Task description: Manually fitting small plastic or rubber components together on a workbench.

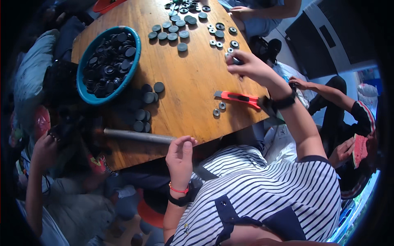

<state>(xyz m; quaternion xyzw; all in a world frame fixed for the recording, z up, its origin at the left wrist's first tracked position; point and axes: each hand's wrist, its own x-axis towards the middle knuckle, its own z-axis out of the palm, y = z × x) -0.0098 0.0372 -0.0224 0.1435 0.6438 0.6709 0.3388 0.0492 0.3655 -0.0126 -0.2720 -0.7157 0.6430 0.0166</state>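
"What's the bench (193, 74) carrying?"
"Teal basin (102, 100) is sitting left; grey pipe (137, 135) is lying near left."
"Hands?"
"L hand (180, 160) is curling by pipe's right end, grip: can't tell. R hand's (255, 70) grip is clamping a dk disc (237, 61), bench's right side."

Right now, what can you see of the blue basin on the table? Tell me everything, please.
The blue basin is a round, open tub, looking oval from this angle, with a smooth wall and rim that appear to be plastic. It stands upright on the left part of the wooden table. A jumbled heap of dark round pieces, some disc-like and some ring-shaped, fills much of it and hides its bottom. Neither the left hand nor the right hand touches it.
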